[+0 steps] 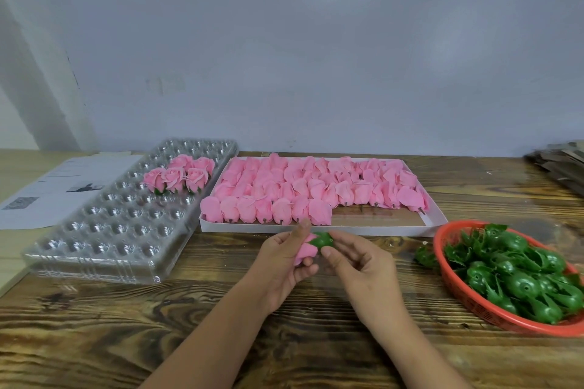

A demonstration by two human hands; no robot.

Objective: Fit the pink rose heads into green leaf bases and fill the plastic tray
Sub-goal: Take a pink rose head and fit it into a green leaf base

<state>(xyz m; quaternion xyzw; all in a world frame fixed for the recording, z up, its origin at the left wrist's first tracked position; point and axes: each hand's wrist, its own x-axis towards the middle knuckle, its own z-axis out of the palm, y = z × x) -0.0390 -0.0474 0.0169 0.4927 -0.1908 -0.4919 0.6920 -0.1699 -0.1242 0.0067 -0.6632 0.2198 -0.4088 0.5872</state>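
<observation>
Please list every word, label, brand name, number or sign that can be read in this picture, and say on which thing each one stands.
No text can be read here.
Paper sheet left of the plastic tray: lines of print, a dark picture and a square code-like patch, all too small and blurred to read.
Red basket: darker marks on its near rim, not readable.
White box of pink rose heads: no print visible.

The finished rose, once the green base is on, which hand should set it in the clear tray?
Left. The left hand already holds the rose head, and the clear tray lies on that side; the right hand pinches the green base.
</observation>
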